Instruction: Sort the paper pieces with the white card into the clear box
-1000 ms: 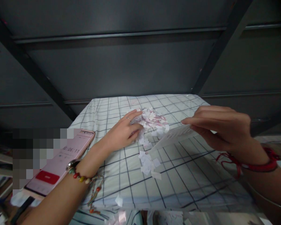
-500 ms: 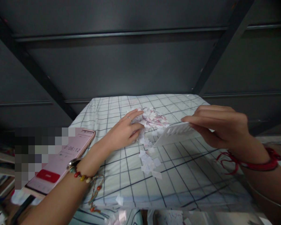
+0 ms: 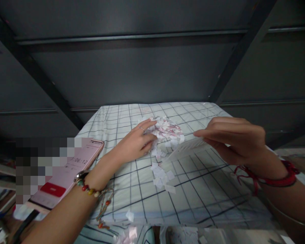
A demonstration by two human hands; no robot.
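A pile of small torn paper pieces (image 3: 167, 128), white with some pink, lies on the checked cloth. My left hand (image 3: 136, 142) rests at the pile's left side with its fingers apart, the fingertips touching the paper. Between thumb and fingers my right hand (image 3: 234, 140) pinches a thin, flat white piece with slots (image 3: 184, 149). This piece is tilted and blurred, its lower left edge close to the loose scraps. A smaller cluster of white paper scraps (image 3: 161, 176) lies nearer to me.
A pink phone (image 3: 63, 173) showing a timer lies at the left table edge. The checked cloth (image 3: 203, 189) covers the table. One scrap (image 3: 129, 216) sits by the front edge; below it are a bag of scraps (image 3: 128, 235) and a clear container (image 3: 208, 235). Dark panels (image 3: 132, 71) stand behind.
My right hand has shifted slightly left and down with the slotted white piece, which now looks flatter and more blurred. My left hand has barely moved.
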